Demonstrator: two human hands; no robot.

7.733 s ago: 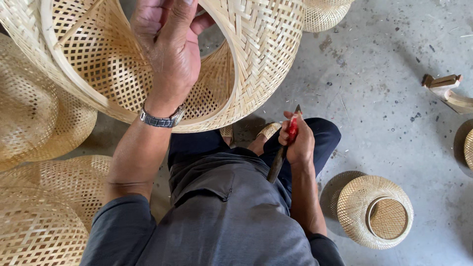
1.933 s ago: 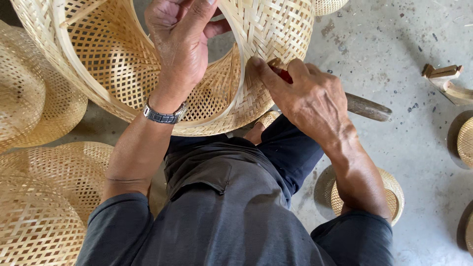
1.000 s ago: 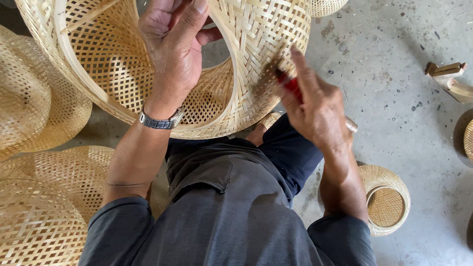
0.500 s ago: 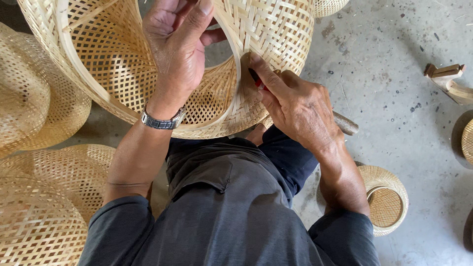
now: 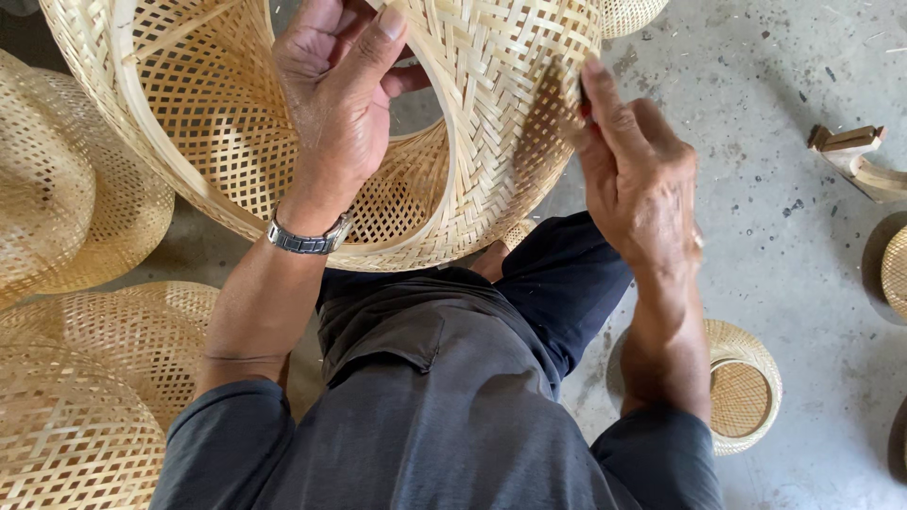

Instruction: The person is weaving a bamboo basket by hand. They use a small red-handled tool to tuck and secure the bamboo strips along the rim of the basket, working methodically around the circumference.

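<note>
A large woven bamboo basket [image 5: 491,104] lies tilted across my lap, its open mouth facing me. My left hand [image 5: 335,104] reaches inside and grips the rim, a metal wristwatch [image 5: 307,238] on the wrist. My right hand [image 5: 638,179] is pressed against the basket's outer weave, closed around a red-handled tool [image 5: 588,106] that is almost entirely hidden by the fingers. Only a sliver of red shows by the index finger.
Several woven bamboo baskets [image 5: 66,217] are stacked at my left. A small round woven basket [image 5: 746,387] sits on the concrete floor [image 5: 756,236] under my right forearm. Wooden offcuts [image 5: 855,156] lie at the right edge, beside another basket rim [image 5: 893,274].
My right hand came up from my lap with the red-handled tool to the basket's outer wall, then shifted slightly up and right along the weave. My left hand kept its hold on the rim.
</note>
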